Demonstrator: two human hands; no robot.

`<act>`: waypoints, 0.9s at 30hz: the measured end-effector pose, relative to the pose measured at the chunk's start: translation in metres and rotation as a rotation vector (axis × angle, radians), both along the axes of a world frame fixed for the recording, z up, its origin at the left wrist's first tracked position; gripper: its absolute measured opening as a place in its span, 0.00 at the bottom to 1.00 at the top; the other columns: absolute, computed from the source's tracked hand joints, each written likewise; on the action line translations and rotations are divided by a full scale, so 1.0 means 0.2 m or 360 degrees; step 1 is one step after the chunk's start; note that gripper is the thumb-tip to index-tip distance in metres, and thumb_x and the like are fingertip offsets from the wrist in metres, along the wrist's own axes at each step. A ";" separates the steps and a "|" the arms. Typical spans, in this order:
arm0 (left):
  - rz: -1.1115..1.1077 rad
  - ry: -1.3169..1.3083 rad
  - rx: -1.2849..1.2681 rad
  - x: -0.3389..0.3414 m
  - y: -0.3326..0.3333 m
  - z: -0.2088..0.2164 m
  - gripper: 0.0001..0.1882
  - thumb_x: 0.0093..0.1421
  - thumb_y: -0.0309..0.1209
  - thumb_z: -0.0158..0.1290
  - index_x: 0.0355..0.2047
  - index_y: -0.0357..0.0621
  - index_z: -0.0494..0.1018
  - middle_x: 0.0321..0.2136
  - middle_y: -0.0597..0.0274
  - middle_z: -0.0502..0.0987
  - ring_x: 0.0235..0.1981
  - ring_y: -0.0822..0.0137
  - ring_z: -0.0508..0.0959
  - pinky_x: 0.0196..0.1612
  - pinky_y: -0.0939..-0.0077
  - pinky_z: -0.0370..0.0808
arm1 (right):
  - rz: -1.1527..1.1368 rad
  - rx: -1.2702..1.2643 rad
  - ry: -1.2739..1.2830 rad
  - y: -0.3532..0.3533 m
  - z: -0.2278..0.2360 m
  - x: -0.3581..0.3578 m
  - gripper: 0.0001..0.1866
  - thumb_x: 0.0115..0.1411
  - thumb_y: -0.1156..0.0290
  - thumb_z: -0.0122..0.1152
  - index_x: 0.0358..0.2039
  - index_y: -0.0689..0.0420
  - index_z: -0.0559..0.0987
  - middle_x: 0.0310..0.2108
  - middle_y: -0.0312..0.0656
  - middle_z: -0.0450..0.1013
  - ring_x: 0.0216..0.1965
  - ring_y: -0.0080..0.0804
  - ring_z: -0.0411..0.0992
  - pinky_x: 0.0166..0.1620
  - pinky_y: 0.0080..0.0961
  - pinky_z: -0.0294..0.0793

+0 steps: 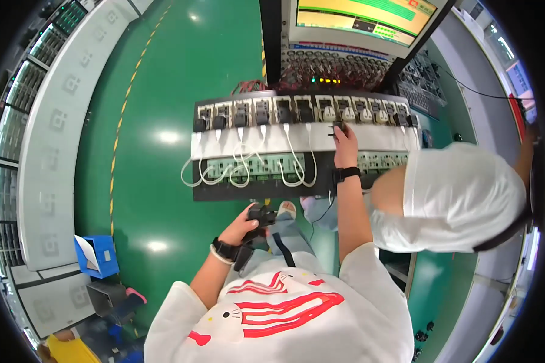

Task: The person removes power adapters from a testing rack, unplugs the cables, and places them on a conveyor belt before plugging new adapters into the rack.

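My right hand is closed on a black power adapter, whose prongs point left. It is just in front of the row of sockets on the test fixture. Several black adapters sit in the left sockets, with white cables running down to a strip of green circuit boards. White plug pieces fill several sockets to the right. Below the fixture's front edge, my left hand is wrapped around a cluster of black adapters; their exact number is unclear.
Close on the right is a co-worker in a white sleeve. A monitor stands behind the fixture, above bundled wiring. On the green floor at left are a blue bin and a grey box. A keyboard lies at right.
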State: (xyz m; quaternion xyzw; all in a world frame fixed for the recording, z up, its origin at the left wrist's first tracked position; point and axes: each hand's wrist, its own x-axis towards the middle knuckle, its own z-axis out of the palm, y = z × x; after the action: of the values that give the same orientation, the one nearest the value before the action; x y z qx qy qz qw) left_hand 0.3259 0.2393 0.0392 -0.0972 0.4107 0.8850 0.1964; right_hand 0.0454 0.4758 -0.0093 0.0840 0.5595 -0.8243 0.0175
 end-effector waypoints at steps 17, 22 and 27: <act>0.0105 0.0118 0.0777 -0.78 -0.28 -0.05 0.30 0.52 0.55 0.55 0.47 0.51 0.63 0.58 0.42 0.57 0.32 0.58 0.74 0.27 0.66 0.76 | -0.0313 0.2213 0.0219 -0.28 -0.03 -0.25 0.31 0.54 0.68 0.59 0.56 0.62 0.60 0.47 0.57 0.62 0.47 0.57 0.64 0.49 0.43 0.65; -0.0082 0.0090 0.0539 -0.80 -0.36 0.00 0.33 0.47 0.52 0.59 0.48 0.48 0.63 0.60 0.41 0.55 0.29 0.61 0.77 0.30 0.73 0.76 | 0.0124 0.0994 -0.0031 -0.48 0.30 0.18 0.30 0.66 0.62 0.43 0.65 0.57 0.49 0.52 0.43 0.64 0.48 0.32 0.65 0.51 0.30 0.64; -0.0430 0.0328 -0.0049 -0.94 -0.24 0.08 0.26 0.53 0.27 0.56 0.51 0.39 0.63 0.60 0.56 0.60 0.42 0.70 0.73 0.43 0.75 0.73 | 0.0284 -0.0965 -0.0977 -0.72 0.33 0.50 0.26 0.65 0.46 0.39 0.54 0.50 0.68 0.45 0.34 0.71 0.38 0.19 0.70 0.31 0.14 0.65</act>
State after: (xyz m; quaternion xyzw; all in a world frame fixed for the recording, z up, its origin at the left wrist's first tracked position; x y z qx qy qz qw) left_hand 0.1387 0.1906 0.0555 0.0473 0.4514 0.8495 0.2691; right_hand 0.1463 0.3322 0.0573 0.2674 0.2663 -0.8834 0.2779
